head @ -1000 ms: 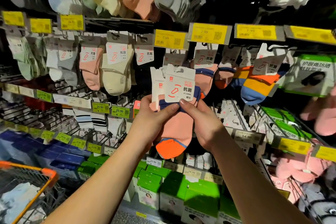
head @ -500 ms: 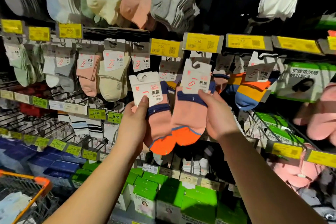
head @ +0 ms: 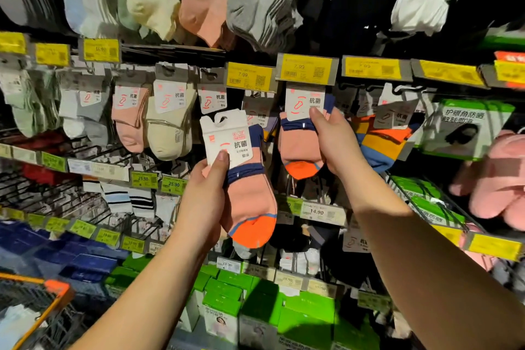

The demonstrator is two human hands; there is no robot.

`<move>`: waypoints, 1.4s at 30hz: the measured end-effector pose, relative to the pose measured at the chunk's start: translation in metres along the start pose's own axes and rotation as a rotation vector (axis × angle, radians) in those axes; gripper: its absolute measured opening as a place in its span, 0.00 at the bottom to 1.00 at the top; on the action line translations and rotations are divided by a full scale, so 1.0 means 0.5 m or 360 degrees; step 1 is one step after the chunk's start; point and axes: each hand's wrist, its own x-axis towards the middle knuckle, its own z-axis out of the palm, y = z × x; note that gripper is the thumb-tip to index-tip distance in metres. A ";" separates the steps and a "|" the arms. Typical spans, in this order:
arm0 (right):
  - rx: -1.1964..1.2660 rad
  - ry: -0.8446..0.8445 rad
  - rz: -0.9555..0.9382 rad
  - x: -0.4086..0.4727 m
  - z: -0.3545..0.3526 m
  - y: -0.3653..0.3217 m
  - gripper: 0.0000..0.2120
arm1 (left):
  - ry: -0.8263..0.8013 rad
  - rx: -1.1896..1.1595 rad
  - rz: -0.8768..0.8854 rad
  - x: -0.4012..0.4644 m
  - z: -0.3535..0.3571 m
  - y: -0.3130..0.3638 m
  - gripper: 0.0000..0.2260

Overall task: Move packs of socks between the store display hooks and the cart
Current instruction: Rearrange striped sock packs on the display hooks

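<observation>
Your right hand point(head: 335, 142) pinches one sock pack point(head: 302, 133) up at one o'clock, its card tucked just under the yellow price tag point(head: 306, 69); whether it sits on the hook I cannot tell. Your left hand point(head: 206, 199) grips a second pack point(head: 244, 179) at centre, off the hooks. The cart point(head: 54, 293) waits at seven o'clock. I judge one pack nearly hung, one left.

cart point(head: 42, 301) cut off at lower-left corner, upper price tags point(head: 100, 50) blurred
</observation>
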 end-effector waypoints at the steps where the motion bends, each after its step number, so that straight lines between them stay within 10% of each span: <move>1: 0.0013 0.0009 0.0022 0.006 0.000 0.003 0.18 | -0.0009 -0.0004 -0.0005 -0.002 0.002 0.002 0.19; 24: -0.1082 -0.0065 0.0263 0.091 -0.006 0.046 0.36 | -0.0021 -0.0101 -0.0042 -0.020 -0.001 0.008 0.17; 31: -0.0616 0.0108 0.0066 -0.036 -0.016 0.055 0.22 | -0.0034 -0.0116 -0.0083 -0.028 -0.005 0.009 0.29; 38: 0.0183 -0.0268 -0.0078 -0.222 0.051 0.029 0.10 | -0.0107 -0.0169 -0.0130 -0.029 0.017 -0.022 0.36; 42: 0.0357 -0.0330 -0.0054 -0.246 0.069 0.026 0.13 | -0.0141 -0.0222 -0.0130 -0.038 0.029 -0.023 0.24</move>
